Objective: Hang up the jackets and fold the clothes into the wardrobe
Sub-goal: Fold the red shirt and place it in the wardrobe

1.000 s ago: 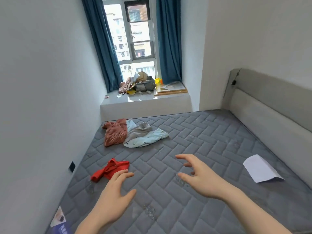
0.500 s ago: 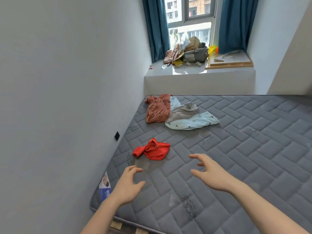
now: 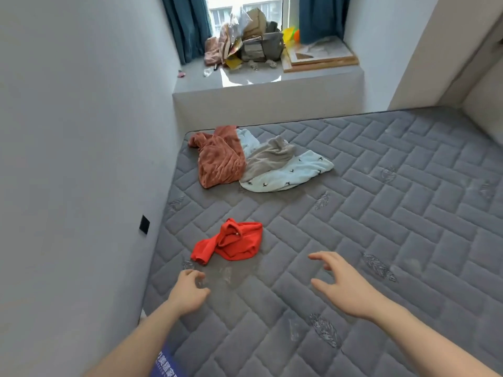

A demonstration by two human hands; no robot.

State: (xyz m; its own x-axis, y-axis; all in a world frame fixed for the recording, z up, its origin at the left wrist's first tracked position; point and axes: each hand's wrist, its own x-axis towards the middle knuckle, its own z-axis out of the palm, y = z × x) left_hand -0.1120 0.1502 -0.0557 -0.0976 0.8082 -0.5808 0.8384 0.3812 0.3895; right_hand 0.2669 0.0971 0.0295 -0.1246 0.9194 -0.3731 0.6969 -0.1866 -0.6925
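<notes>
Head cam, both hands empty over mattress (image 3: 381,213), L hand (image 3: 187,292) loosely curled nr red garment (image 3: 231,242), R hand (image 3: 343,284) spread wide

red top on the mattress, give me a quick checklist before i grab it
1. Both hands free: ok. Left hand and right hand hold nothing.
2. Red top within reach: ok, it seems; it lies just beyond the fingers of both hands.
3. Nothing lying on it: ok. It sits alone on the mattress.
4. Apart from the other clothes: ok. The rust garment and pale printed cloth lie farther off, near the window ledge.
5. Laid flat for folding: not ok, it is crumpled.
6. Wardrobe ready: cannot tell, not in view.
</notes>
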